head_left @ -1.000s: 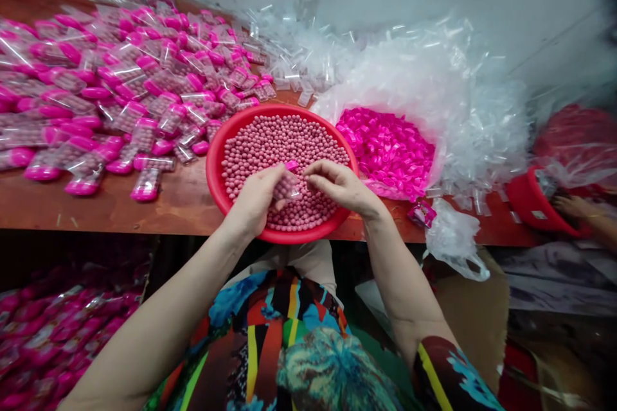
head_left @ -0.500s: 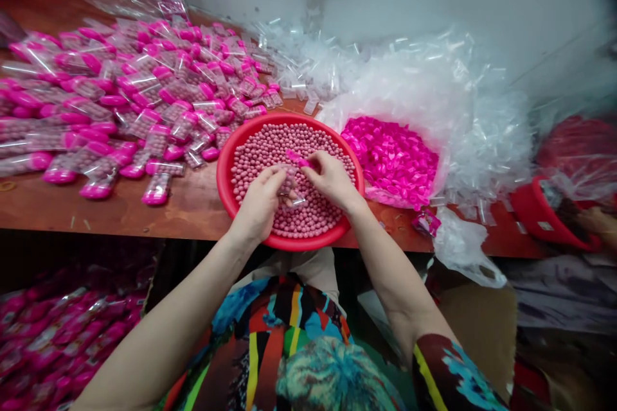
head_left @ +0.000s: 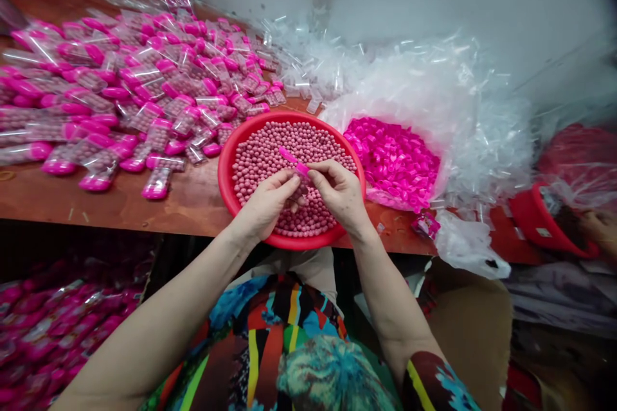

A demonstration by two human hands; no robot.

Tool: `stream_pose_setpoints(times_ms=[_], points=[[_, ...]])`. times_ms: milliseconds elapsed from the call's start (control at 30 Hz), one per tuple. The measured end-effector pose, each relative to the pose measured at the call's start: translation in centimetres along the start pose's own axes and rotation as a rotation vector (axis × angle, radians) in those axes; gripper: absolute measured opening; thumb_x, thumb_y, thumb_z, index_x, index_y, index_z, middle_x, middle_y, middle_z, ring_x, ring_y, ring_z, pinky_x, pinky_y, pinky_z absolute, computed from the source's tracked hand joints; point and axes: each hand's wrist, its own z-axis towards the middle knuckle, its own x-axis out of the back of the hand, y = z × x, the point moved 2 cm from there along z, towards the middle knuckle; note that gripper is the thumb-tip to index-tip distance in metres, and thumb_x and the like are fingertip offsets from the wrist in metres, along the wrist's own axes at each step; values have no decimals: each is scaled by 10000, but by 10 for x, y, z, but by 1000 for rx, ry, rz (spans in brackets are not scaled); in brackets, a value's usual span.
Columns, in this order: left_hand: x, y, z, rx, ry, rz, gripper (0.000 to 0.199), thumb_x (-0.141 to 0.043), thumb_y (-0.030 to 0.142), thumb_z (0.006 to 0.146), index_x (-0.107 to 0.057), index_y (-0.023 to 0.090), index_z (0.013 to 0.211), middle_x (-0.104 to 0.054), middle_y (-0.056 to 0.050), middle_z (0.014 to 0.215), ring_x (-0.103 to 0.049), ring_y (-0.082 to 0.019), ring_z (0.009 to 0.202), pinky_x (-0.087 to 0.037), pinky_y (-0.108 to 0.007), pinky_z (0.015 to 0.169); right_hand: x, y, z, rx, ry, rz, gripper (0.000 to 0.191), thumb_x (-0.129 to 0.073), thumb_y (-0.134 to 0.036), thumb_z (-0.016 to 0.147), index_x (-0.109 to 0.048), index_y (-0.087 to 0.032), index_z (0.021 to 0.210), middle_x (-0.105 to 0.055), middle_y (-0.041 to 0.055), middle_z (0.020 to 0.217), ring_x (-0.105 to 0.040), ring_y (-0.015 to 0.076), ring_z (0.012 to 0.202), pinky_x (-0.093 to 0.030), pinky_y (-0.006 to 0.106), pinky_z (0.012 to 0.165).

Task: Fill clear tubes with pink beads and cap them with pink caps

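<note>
Above a red bowl (head_left: 224,170) of small pink balls (head_left: 263,151), my two hands meet. My left hand (head_left: 265,205) is closed around a small clear container (head_left: 301,195), mostly hidden by the fingers, with balls apparently inside. Between the thumb and finger of my right hand (head_left: 341,198) is a bright pink flip-top cap (head_left: 301,169), its lid standing out to the upper left. The cap is at the container's top end; whether it is seated there I cannot tell.
Filled clear containers with pink caps (head_left: 159,135) cover the table's left side. Loose pink caps (head_left: 393,164) lie in a plastic bag right of the bowl. Clear empty containers (head_left: 491,115) are heaped behind. Another person's hand (head_left: 600,228) is beside a red container (head_left: 542,221) at far right.
My right hand has brought the pink cap down to the container in my left hand. Both hands are now closer together, and the cap's lid points to the upper left.
</note>
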Motion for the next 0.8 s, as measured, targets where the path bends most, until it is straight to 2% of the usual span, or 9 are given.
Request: stream_pose_setpoints(times_ms=[133,267,367,500,567,633,733,800], points=[[1,-1,0,-3,-6,6,260,-788,353,842,-747,151,999,-659,-41,866,-600,-106,699,-395,-183,528,4,0,0,50,-16,-38,127,-627,-287,973,-742,-240,998,-753,31,972,-692,193,915,-563,355,847],[1,-2,-2,-15,-9,25,281,-799,381,826,-747,153,981,-672,-43,868,-591,-109,708,-428,-182,556,4,-3,-3,112,-56,-43,110,-623,-261,976,-730,-234,980,-727,28,913,-674,183,863,-547,337,795],[0,-3,-5,-111,39,128,301,-761,421,855,-739,169,1017,-699,-45,956,-624,-135,787,-511,-225,673,1,-7,-8,186,-79,-59,120,-598,-229,989,-717,-223,982,-705,26,877,-660,170,829,-536,326,776],[-4,0,-11,-282,93,375,283,-715,400,888,-738,152,1021,-717,-54,964,-634,-170,873,-518,-262,771,5,-13,-15,269,-57,-58,132,-583,-235,1003,-706,-199,973,-689,28,856,-647,156,802,-534,314,762],[-7,2,-14,-291,87,406,280,-730,388,874,-743,144,1012,-716,-52,928,-622,-163,833,-504,-260,742,10,-14,-13,221,-92,-16,166,-593,-284,1016,-712,-198,939,-691,20,830,-648,147,774,-532,300,735],[-10,4,-15,-230,30,377,296,-756,401,855,-748,140,994,-689,-35,839,-578,-134,720,-460,-243,649,15,-11,-5,116,-84,50,231,-595,-376,1028,-723,-205,942,-700,14,825,-655,142,763,-539,292,726],[-10,4,-15,-84,-73,349,286,-788,413,833,-748,138,903,-596,4,676,-468,-91,579,-352,-223,540,13,-6,11,-26,-71,201,370,-547,-542,1032,-722,-222,1092,-725,20,907,-684,152,838,-578,304,794],[-7,4,-13,-43,-75,311,267,-805,401,821,-734,143,833,-574,11,641,-452,-81,557,-328,-217,525,6,-2,18,-61,-127,282,429,-534,-594,1021,-700,-229,1172,-735,28,983,-697,164,925,-592,323,869]])
